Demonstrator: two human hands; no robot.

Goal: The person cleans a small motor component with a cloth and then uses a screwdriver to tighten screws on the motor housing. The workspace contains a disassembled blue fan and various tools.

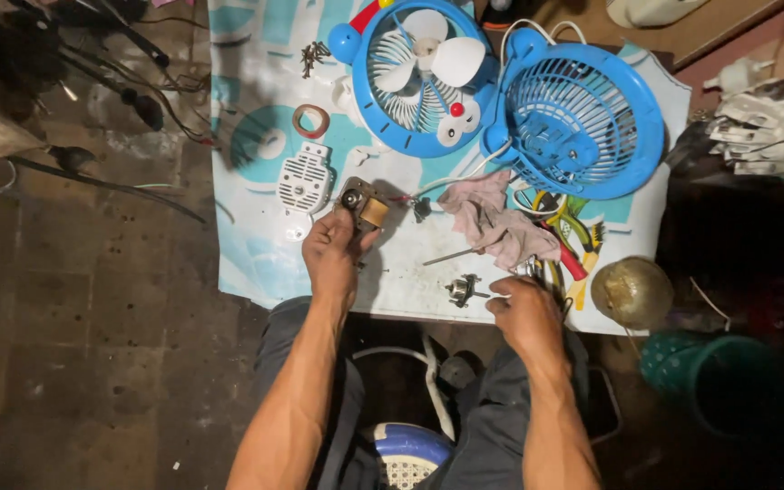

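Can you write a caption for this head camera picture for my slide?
Left hand holds a small fan motor; right hand touches a metal part.

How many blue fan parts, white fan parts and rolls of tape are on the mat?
Blue fan parts: 2, the front half with blades and the grille
White motor cover: 1
Tape roll: 1
Total: 4

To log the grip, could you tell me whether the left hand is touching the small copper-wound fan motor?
Touching: the head view shows the left hand with its fingers closed around the small copper-wound fan motor.
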